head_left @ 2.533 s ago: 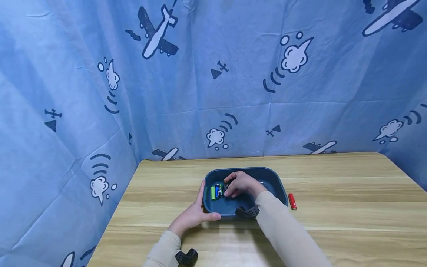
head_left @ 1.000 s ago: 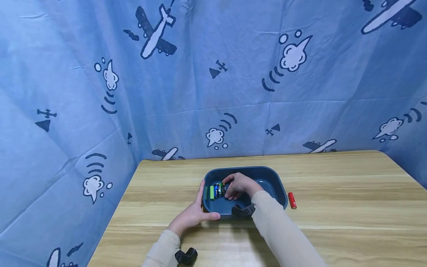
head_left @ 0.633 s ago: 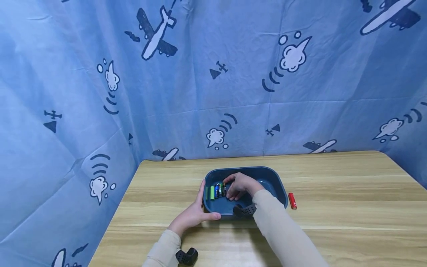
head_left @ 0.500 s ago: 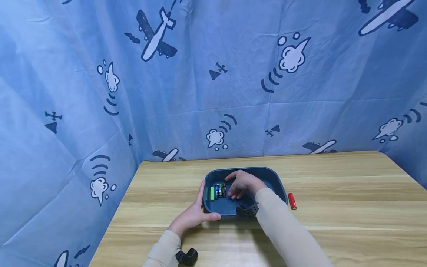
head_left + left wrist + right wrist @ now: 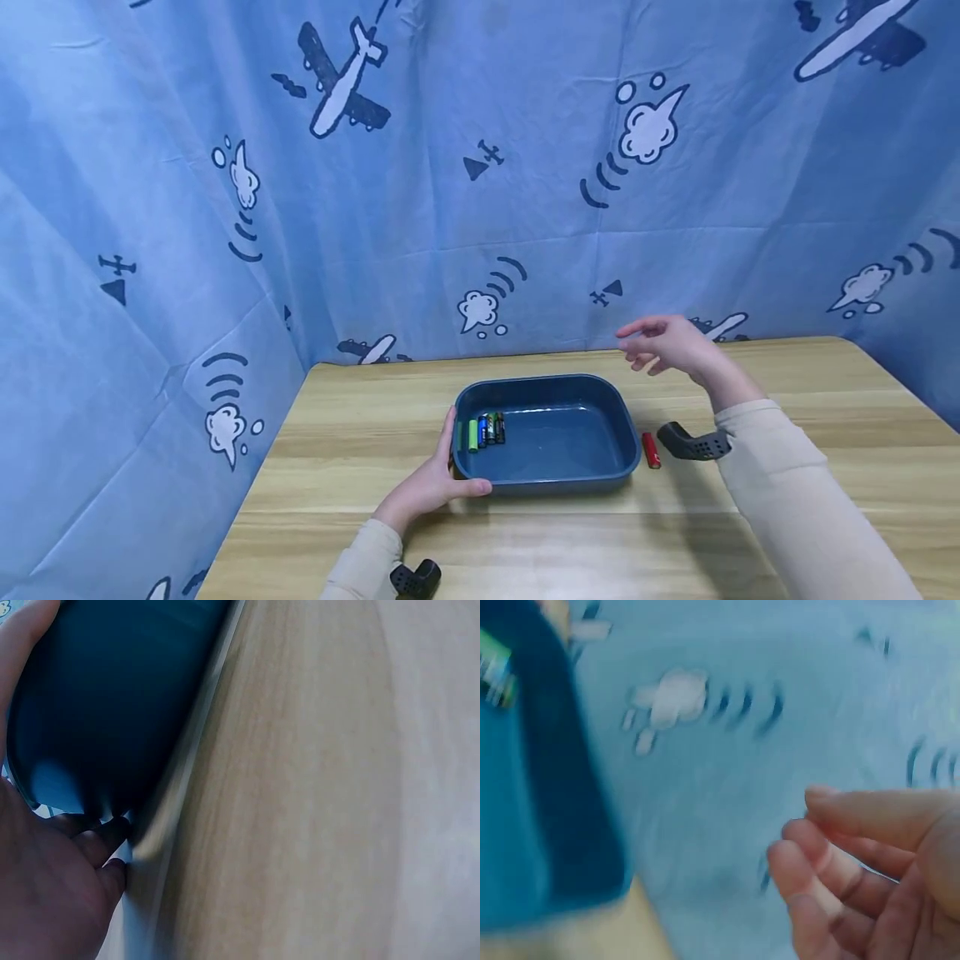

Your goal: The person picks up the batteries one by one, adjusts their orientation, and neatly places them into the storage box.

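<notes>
A blue cloth with planes hangs behind the wooden desk (image 5: 750, 533). The left hand (image 5: 427, 492) holds the near left corner of the blue tray (image 5: 592, 479), keeping it steady. Batteries (image 5: 483, 430) lie in a row at its left end. The right hand (image 5: 667, 342) floats above the desk, fingers loose and spread, holding nothing. A red battery (image 5: 650, 449) lies just right of the tray.

Wooden table (image 5: 787, 400) bears a blue tray (image 5: 622, 433); a red battery (image 5: 650, 449) lies just beside it.
</notes>
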### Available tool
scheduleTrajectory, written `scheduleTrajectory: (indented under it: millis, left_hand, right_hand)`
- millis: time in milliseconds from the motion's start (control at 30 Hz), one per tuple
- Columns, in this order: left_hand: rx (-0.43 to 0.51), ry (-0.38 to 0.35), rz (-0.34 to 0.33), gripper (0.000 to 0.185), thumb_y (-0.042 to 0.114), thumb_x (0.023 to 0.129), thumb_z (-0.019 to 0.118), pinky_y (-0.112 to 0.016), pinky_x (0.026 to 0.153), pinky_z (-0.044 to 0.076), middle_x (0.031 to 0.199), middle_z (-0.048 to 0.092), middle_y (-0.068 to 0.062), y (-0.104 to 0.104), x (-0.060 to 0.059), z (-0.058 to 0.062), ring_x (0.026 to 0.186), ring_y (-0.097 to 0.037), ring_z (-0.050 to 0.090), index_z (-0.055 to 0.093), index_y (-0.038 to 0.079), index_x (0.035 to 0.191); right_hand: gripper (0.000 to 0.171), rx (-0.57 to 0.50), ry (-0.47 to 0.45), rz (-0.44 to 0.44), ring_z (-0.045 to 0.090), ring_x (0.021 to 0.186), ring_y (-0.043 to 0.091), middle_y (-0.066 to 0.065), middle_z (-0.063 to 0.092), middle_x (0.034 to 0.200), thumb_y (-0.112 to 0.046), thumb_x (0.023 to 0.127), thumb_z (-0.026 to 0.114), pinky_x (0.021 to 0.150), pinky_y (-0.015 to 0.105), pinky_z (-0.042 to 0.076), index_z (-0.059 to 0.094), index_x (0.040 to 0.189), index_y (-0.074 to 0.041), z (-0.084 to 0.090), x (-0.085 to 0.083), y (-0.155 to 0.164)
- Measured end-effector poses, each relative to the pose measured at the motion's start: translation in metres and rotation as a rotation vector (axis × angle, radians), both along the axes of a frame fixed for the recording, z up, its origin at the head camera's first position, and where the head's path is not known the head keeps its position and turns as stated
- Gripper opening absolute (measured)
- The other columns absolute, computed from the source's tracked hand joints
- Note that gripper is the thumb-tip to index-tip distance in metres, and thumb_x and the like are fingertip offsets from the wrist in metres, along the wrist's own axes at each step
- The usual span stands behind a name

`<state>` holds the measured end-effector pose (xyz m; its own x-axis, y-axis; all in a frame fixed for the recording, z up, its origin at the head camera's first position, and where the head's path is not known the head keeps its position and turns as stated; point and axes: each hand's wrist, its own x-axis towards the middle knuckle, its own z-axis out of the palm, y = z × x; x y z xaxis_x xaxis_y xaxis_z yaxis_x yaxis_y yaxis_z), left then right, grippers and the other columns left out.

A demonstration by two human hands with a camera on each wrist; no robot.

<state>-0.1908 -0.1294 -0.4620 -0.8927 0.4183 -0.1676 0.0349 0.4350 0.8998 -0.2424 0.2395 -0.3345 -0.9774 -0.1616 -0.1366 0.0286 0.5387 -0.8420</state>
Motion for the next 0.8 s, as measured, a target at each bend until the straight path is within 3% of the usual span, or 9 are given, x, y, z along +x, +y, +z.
scheduleTrajectory:
  millis: [200, 367, 600, 800]
  left_hand:
    - [-0.013, -0.004, 0.002, 0.118, 0.043, 0.074, 0.076, -0.06, 0.103, 0.02, 0.154, 0.003, -0.017, -0.001, -0.001, 0.0, 0.135, -0.043, 0.015, -0.015, 0.029, 0.147]
    - [-0.014, 0.002, -0.005, 0.117, 0.043, 0.074, 0.076, -0.06, 0.103, 0.02, 0.153, 0.003, -0.017, -0.001, 0.0, 0.001, 0.135, -0.043, 0.015, -0.016, 0.029, 0.147]
    - [-0.016, 0.0, -0.009, 0.117, 0.043, 0.075, 0.075, -0.06, 0.104, 0.018, 0.154, 0.002, -0.017, -0.001, 0.0, 0.002, 0.136, -0.043, 0.013, -0.015, 0.026, 0.147]
    - [-0.023, 0.0, -0.007, 0.117, 0.044, 0.074, 0.075, -0.06, 0.103, 0.02, 0.153, 0.002, -0.017, 0.0, -0.001, 0.003, 0.135, -0.043, 0.014, -0.015, 0.026, 0.147]
  right_hand:
    - [0.052, 0.067, -0.069, 0.111, 0.057, 0.087, 0.023, 0.01, 0.062, 0.097, -0.031, 0.087, 0.065, 0.071, 0.04, 0.051, 0.053, 0.123, 0.004, -0.045, 0.016, 0.041]
    - [0.047, 0.141, -0.04, 0.164, 0.055, 0.088, 0.023, 0.011, 0.062, 0.098, -0.025, 0.084, 0.068, 0.071, 0.038, 0.049, 0.057, 0.118, 0.006, -0.075, 0.027, 0.051]
    - [0.053, 0.149, 0.058, 0.26, 0.058, 0.1, 0.038, 0.023, 0.063, 0.107, -0.018, 0.074, 0.078, 0.085, 0.047, 0.047, 0.057, 0.113, 0.012, -0.098, 0.037, 0.049]
    - [0.059, 0.201, 0.054, 0.229, 0.049, 0.105, 0.041, 0.019, 0.057, 0.11, -0.019, 0.062, 0.086, 0.089, 0.057, 0.039, 0.061, 0.109, 0.004, -0.105, 0.041, 0.044]
